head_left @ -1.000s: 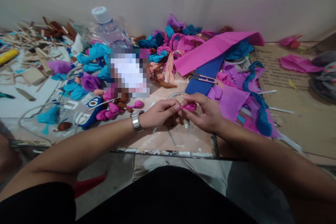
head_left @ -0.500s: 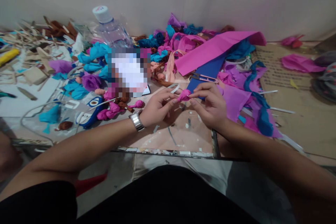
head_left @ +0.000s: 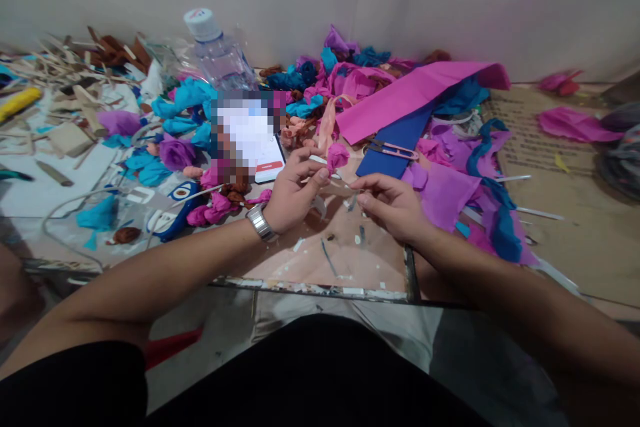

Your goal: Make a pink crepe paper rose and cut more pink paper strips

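Bottle at back, phone lying just beside left hand, left hand half-curled, pinching pink paper flower over tabletop, pale strip between hands, right hand pinched nearly closed on strip's end, snips on blue paper

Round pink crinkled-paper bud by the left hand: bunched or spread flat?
Bunched: the pink bud shows as a compact, creased clump by the left hand. Tied underneath: cannot tell.
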`<state>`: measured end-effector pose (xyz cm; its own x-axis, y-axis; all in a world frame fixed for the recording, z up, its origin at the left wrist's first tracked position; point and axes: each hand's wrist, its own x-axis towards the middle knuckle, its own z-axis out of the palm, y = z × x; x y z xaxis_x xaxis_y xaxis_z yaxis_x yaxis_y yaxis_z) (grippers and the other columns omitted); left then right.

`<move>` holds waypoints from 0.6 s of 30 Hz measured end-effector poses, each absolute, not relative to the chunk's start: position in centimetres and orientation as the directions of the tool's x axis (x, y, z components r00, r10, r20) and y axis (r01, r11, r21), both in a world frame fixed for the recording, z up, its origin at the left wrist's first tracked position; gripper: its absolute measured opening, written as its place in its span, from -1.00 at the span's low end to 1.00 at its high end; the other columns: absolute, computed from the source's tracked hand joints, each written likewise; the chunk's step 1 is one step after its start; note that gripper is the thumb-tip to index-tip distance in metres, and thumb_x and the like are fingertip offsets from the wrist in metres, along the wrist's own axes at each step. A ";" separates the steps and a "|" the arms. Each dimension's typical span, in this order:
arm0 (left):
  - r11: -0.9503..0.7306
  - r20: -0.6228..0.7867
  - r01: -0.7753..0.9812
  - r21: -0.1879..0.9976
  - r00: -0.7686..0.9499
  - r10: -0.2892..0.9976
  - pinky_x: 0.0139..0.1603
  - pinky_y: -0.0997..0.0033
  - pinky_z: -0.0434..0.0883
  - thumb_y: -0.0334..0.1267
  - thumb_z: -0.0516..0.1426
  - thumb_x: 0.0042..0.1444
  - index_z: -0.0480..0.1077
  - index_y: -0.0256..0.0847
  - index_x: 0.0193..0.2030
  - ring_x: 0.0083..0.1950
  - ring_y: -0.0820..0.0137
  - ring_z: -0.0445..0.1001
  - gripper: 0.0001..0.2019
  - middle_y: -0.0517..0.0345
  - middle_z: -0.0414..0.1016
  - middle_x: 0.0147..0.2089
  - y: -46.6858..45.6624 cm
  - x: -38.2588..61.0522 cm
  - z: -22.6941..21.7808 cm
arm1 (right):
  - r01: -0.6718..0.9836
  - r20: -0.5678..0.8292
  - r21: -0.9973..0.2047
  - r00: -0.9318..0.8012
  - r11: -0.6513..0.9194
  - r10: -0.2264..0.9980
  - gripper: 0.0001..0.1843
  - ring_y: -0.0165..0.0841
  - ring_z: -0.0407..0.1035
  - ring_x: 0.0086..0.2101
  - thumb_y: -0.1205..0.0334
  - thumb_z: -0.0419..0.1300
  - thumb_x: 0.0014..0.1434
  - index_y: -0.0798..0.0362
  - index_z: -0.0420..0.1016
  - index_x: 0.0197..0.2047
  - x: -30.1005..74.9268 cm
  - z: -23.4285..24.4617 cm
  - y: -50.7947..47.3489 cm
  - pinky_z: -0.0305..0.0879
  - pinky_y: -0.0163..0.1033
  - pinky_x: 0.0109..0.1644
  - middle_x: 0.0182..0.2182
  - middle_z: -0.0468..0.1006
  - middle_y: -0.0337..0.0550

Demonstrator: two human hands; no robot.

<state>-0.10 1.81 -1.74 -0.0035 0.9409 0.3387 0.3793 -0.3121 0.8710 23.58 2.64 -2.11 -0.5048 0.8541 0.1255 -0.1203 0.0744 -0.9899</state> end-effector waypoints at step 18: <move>-0.188 0.175 0.117 0.975 0.115 0.978 -0.36 0.59 0.54 0.06 0.27 0.26 0.63 -0.22 -0.10 -0.37 0.56 0.59 -0.65 0.05 0.69 -0.15 0.2 1.0 -1.4 | -0.313 -0.014 -0.898 -0.682 -0.309 0.731 -0.54 -0.57 0.16 -0.54 0.09 0.45 0.26 0.11 0.50 0.11 23.2 -2.4 2.8 0.05 -0.35 -0.41 -0.53 0.31 -0.38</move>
<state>0.99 0.17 -1.40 0.1148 0.9779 0.1749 0.1175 -0.1882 0.9751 23.16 2.79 -2.38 -0.6822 0.7310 -0.0139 -0.3133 -0.3095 -0.8978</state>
